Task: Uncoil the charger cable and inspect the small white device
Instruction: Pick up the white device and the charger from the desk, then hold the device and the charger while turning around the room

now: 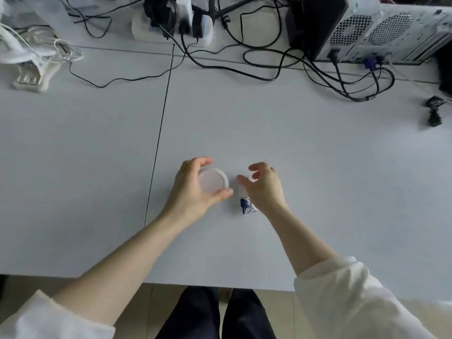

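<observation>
A small round white device [212, 180] sits low on the grey table [293, 148], and my left hand [193, 192] grips it around its rim with thumb and fingers. Just to its right lies a small white item with a crumpled blue-and-white end [245, 204]. My right hand [265, 188] hovers over that item with fingers spread and curled, holding nothing that I can see. No coiled charger cable shows near my hands.
Black cables [269, 69] snake across the far side. A computer tower [367, 28] stands back right, a power strip with plugs [176, 23] back centre, white cords and an adapter [36, 62] back left, a black plug [435, 111] far right.
</observation>
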